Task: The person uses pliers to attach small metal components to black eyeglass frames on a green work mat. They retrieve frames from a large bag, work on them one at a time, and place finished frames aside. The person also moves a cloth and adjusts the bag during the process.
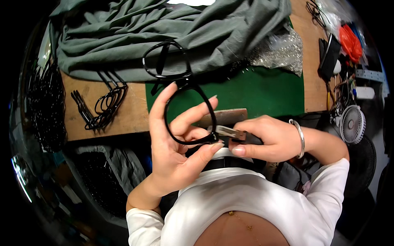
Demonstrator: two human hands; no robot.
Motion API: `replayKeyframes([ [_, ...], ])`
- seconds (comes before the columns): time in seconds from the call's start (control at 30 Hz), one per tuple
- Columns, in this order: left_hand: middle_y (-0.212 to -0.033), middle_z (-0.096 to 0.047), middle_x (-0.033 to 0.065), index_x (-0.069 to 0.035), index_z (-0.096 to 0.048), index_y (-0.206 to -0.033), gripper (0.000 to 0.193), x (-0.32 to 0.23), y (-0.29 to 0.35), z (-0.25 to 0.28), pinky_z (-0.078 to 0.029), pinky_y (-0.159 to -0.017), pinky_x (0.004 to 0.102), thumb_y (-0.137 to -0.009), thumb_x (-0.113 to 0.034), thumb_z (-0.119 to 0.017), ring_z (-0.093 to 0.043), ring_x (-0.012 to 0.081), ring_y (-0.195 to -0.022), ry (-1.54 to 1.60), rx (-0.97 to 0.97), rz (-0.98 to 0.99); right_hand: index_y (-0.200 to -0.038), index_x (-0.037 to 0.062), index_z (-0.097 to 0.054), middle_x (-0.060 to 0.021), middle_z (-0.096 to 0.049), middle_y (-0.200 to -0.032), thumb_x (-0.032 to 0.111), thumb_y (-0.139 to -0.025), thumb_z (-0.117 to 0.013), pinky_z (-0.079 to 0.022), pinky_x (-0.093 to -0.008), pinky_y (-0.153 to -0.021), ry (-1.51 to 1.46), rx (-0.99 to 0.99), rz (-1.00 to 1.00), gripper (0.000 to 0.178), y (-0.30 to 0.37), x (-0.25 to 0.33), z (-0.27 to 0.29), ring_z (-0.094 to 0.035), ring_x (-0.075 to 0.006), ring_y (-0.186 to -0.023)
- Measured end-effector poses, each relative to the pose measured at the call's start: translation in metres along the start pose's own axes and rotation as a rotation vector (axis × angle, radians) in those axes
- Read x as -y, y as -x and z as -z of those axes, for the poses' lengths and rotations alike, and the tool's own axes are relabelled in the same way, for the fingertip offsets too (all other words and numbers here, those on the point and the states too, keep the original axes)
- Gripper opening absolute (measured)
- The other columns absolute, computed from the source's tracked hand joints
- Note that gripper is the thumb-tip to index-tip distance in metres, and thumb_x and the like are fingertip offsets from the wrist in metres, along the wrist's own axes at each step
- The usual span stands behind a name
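Wooden desk [137, 110]: one, ahead of left grip [170, 153] and right grip [273, 141]. Green mat [266, 92]: one, on it. Black glasses frame [188, 78]: one, lower corner pinched in left grip, fingers splayed. Metal-tipped tool [226, 131]: one, clasped in right grip, back of hand up.

A rumpled grey-green cloth [119, 39] covers the far side of the wooden bench [314, 92], overlapping the far edge of a green mat [266, 92]. Beside the cloth, toward the right, lies a clear bag [285, 49] full of small glittering pieces. Farther right are a bright red plastic bag [351, 43], crumpled clear plastic [331, 18] and a flat black object [329, 57]. A small pale fan [353, 124] stands near tangled cables and a white box-like item [365, 92]. At lower left, grey fabric [129, 166] lines a container of dark, indistinct contents.
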State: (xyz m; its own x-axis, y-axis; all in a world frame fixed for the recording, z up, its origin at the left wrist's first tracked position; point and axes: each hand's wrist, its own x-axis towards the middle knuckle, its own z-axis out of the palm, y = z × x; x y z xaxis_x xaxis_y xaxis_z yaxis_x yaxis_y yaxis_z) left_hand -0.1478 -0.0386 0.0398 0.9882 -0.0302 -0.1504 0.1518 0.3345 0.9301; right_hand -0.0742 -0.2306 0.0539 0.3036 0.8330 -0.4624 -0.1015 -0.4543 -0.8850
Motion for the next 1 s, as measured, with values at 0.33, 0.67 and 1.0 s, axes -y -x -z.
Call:
replayKeyframes([
  [0.33, -0.121, -0.045, 0.0242, -0.005, -0.003, -0.135, 0.091, 0.004, -0.005, -0.008, -0.051, -0.075, 0.0280, -0.070, 0.007, -0.066, -0.060, 0.0242, -0.091, -0.049, 0.014, 0.061, -0.070, -0.0029, -0.056, -0.0211, -0.058, -0.065, 0.031, -0.080, -0.057, -0.047, -0.0408, -0.060, 0.403, -0.171, 0.010, 0.035, -0.006, -0.003, -0.002, -0.057, -0.0370, -0.062],
  [0.67, -0.123, -0.043, 0.0224, -0.007, -0.005, -0.135, 0.083, 0.013, -0.013, 0.000, -0.048, -0.070, 0.0209, -0.072, 0.014, -0.056, -0.057, 0.0108, -0.080, -0.122, 0.057, 0.060, -0.098, -0.0014, -0.056, -0.0188, -0.059, -0.078, 0.033, -0.080, -0.057, -0.046, -0.0384, -0.065, 0.491, -0.378, 0.050, 0.039, -0.012, -0.032, 0.027, -0.058, -0.0324, -0.073],
  [1.0, -0.107, -0.051, 0.0260, -0.007, -0.014, -0.126, 0.069, 0.037, 0.031, 0.010, -0.043, -0.066, 0.0199, -0.074, 0.010, -0.056, -0.050, 0.0080, -0.067, -0.162, 0.040, -0.082, -0.100, 0.0011, -0.052, -0.0135, -0.054, -0.080, 0.013, -0.069, -0.062, -0.044, -0.0378, -0.069, 0.870, -0.741, 0.043, 0.035, -0.012, -0.068, 0.016, -0.054, -0.0295, -0.077],
])
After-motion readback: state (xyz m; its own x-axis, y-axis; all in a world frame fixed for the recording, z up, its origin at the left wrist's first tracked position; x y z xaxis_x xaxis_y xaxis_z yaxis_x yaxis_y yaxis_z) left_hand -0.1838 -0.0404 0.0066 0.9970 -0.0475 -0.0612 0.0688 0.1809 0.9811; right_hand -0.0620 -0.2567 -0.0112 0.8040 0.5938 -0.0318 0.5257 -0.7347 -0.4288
